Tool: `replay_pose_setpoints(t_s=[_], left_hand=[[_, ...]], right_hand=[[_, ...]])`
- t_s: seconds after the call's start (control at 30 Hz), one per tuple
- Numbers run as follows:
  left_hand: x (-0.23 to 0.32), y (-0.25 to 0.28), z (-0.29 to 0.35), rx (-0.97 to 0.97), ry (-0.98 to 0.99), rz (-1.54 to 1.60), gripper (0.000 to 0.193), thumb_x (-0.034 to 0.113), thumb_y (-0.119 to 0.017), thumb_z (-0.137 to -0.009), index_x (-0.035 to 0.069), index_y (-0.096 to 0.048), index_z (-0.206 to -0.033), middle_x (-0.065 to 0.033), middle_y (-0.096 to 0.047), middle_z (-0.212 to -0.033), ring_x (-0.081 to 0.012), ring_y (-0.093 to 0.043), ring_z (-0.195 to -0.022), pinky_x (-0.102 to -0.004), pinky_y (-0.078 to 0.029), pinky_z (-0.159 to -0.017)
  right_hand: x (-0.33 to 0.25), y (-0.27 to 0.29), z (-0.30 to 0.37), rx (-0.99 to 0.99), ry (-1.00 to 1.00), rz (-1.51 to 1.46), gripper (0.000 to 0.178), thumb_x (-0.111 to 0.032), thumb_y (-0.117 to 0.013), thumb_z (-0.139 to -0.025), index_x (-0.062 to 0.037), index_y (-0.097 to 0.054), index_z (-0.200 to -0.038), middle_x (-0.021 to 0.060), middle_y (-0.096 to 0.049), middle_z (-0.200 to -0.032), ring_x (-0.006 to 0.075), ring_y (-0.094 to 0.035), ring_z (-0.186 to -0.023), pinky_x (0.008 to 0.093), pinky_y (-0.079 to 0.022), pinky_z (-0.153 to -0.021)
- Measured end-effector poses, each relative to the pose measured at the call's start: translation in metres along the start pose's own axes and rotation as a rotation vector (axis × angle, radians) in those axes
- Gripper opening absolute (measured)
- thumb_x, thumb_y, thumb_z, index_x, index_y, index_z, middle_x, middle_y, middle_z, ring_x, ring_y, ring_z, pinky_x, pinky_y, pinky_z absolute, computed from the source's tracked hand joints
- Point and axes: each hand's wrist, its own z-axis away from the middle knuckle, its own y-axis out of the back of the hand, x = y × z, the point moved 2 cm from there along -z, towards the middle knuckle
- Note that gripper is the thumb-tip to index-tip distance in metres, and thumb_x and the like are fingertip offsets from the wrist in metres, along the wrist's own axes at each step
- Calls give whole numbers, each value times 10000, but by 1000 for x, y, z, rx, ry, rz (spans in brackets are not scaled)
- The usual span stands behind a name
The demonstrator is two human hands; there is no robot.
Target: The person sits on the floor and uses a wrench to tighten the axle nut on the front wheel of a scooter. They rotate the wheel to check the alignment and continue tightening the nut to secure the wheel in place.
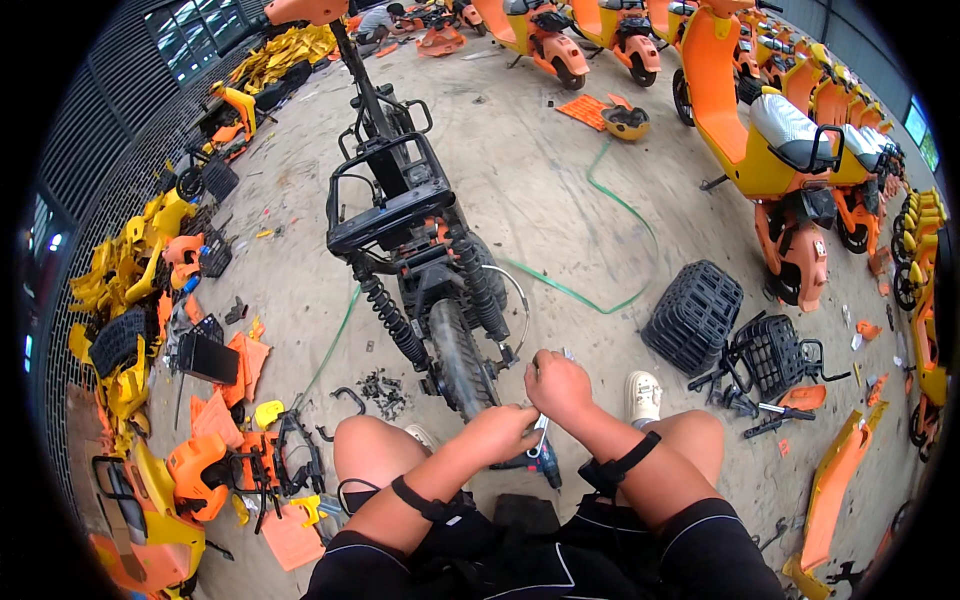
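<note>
A stripped scooter frame stands before me, its black rear tyre (459, 360) pointing toward my knees. My right hand (560, 386) is closed in a fist just right of the tyre, around a silver wrench (542, 432) whose shaft shows below it. A bit of silver also shows above that fist. Close against the wrench, my left hand (503, 432) is curled at the tyre's near end; what its fingers grip is hidden. Below the hands a power drill (549, 466) is partly visible between my legs. Black shock absorbers (391, 318) flank the wheel.
Small black parts (384, 392) lie left of the wheel. Stacked black baskets (692, 318) sit to the right, with an orange-yellow scooter (760, 150) beyond. Yellow panels (140, 265) are heaped along the left wall. A green hose (560, 287) crosses the floor.
</note>
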Motion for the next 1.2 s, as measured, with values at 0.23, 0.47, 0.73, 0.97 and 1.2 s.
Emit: replay_pose_setpoints(t_s=[0.23,0.47,0.73,0.97,1.2], left_hand=[[-4,-11,2,26,87,210,312,310,-677,-859,12,-652,-947,-228,-681,-853,-413,-660,-810,-502,-520,-709],[-6,4,2,88,154,263,299,285,-677,-882,-6,-624,-927,-220,-638,-797,-412,-636,-747,-458,-499,-659],[-14,31,6,276,277,170,251,239,-528,-992,5,-610,-1032,-257,-636,-973,-449,-611,-935,-493,-487,-783],[-18,30,9,245,19,173,254,111,-541,-938,19,-621,-1160,-205,-670,-1044,-394,-642,-997,-421,-513,-865],[30,146,50,930,86,-49,438,73,-644,-833,1,-566,-1257,-240,-521,-1315,-413,-467,-1282,-468,-364,-1108]], right_hand=[[-14,-15,-7,32,16,-36,212,-214,-590,-903,-11,-608,-843,194,-664,-823,403,-658,-725,496,-536,-662],[-17,-29,-29,107,52,-39,174,-183,-584,-882,-17,-617,-840,189,-659,-800,391,-660,-693,483,-542,-631],[-18,-21,-54,54,9,-86,226,-241,-603,-888,-18,-641,-897,195,-667,-894,401,-659,-851,494,-540,-747],[-39,-16,-44,-101,61,-184,287,-238,-607,-869,-8,-592,-1040,215,-641,-1063,406,-663,-926,498,-541,-787],[6,1,-55,-225,43,182,323,-239,-606,-840,-6,-632,-1062,196,-692,-1010,362,-679,-961,475,-549,-804]])
